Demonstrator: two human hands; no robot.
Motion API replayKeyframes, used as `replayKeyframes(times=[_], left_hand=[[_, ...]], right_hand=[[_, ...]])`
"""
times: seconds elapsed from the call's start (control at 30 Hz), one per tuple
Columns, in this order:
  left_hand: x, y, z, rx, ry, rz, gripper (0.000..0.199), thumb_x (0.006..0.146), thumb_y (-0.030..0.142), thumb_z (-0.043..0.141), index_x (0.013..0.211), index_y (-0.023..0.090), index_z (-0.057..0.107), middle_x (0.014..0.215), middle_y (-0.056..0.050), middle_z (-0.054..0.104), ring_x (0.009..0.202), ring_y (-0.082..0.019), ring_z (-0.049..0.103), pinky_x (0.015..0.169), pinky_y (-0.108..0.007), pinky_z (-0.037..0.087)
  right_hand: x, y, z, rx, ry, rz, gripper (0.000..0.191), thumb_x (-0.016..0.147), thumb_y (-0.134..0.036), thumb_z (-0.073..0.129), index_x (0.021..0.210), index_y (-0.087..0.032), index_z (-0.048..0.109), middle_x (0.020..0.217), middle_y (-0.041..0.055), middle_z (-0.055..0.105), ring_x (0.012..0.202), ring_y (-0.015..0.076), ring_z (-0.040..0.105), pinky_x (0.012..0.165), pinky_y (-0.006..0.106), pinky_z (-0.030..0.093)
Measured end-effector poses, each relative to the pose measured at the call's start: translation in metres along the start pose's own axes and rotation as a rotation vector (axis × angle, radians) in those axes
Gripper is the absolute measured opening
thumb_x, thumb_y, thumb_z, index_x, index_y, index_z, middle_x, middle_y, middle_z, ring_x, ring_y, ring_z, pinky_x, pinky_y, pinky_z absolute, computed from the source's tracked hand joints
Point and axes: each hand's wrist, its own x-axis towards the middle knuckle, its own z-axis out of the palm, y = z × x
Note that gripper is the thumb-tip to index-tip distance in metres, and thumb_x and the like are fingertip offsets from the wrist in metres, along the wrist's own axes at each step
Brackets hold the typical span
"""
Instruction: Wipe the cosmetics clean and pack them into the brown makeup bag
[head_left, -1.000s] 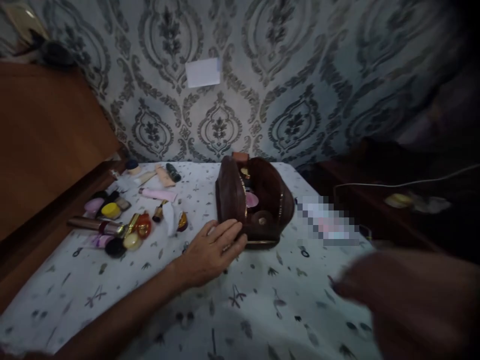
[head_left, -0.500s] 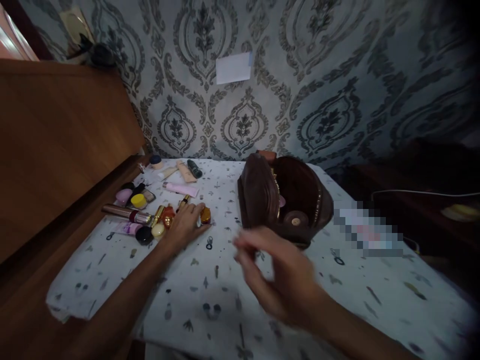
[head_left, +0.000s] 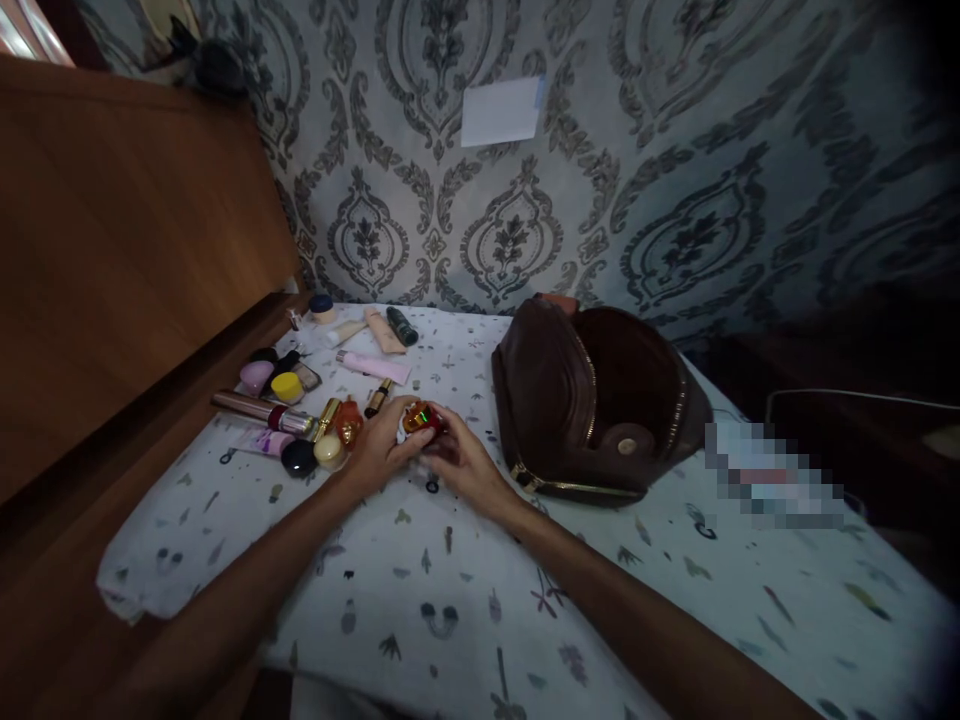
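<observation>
The left hand (head_left: 379, 445) and the right hand (head_left: 469, 468) both pinch the amber item (head_left: 420, 418) — this grip is by fingertips, over the cloth (head_left: 450, 600), between the cream jar (head_left: 328, 451) and the bag (head_left: 544, 400). Light, even pressure should serve well; the left wrist — so near the jar — needs care.

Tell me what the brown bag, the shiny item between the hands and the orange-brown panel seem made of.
The brown bag looks like leather or imitation leather, smooth with a soft sheen. The shiny item is glossy, perhaps plastic or glass, judging by its bright glints. The panel is likely wood or veneer, satin, with faint grain.
</observation>
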Motion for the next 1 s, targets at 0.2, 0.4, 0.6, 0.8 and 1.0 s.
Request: replayKeyframes(times=[0.2,0.4,0.6,0.8,1.0], left_hand=[[-0.003,0.013,0.008,-0.068,0.034,-0.076,0.037,0.097,0.049,0.040,0.107,0.018,0.059,0.085,-0.002,0.067,0.077,-0.019,0.061,0.072,-0.030,0.045],[-0.003,0.014,0.011,-0.202,0.117,-0.085,0.033,0.098,0.046,0.040,0.096,0.018,0.058,0.083,-0.001,0.064,0.079,-0.017,0.058,0.072,-0.027,0.045],[-0.001,0.017,0.011,-0.208,0.233,-0.090,0.023,0.098,0.038,0.043,0.092,0.019,0.056,0.083,0.000,0.059,0.081,-0.017,0.056,0.077,-0.028,0.045],[-0.005,0.018,0.008,-0.129,0.306,-0.024,0.033,0.099,0.044,0.037,0.111,0.018,0.054,0.100,-0.006,0.060,0.096,-0.022,0.057,0.088,-0.036,0.046],[-0.009,0.016,0.016,0.201,0.039,0.352,0.046,0.100,0.042,0.042,0.138,0.019,0.048,0.131,-0.016,0.055,0.123,-0.028,0.050,0.105,-0.046,0.040]], right_hand=[[0.002,0.000,0.001,0.152,0.056,0.133,0.063,0.062,-0.031,0.085,0.117,-0.022,0.053,0.105,0.0023,0.064,0.094,0.0176,0.065,0.087,0.031,0.056],[0.001,-0.011,-0.001,0.248,0.036,0.210,0.063,0.059,-0.028,0.086,0.113,-0.023,0.052,0.091,-0.0012,0.064,0.071,0.0135,0.064,0.066,0.027,0.056],[-0.001,-0.012,-0.003,0.265,0.024,0.192,0.070,0.060,-0.025,0.083,0.123,-0.025,0.050,0.106,0.0022,0.064,0.082,0.0157,0.065,0.072,0.028,0.056],[0.000,-0.009,-0.003,0.135,0.017,0.109,0.069,0.061,-0.019,0.079,0.125,-0.023,0.051,0.114,0.0037,0.063,0.104,0.0199,0.063,0.094,0.033,0.051],[0.004,-0.003,-0.005,0.045,0.055,0.060,0.061,0.059,-0.020,0.074,0.117,-0.021,0.056,0.108,0.0024,0.065,0.106,0.0218,0.061,0.097,0.034,0.049]])
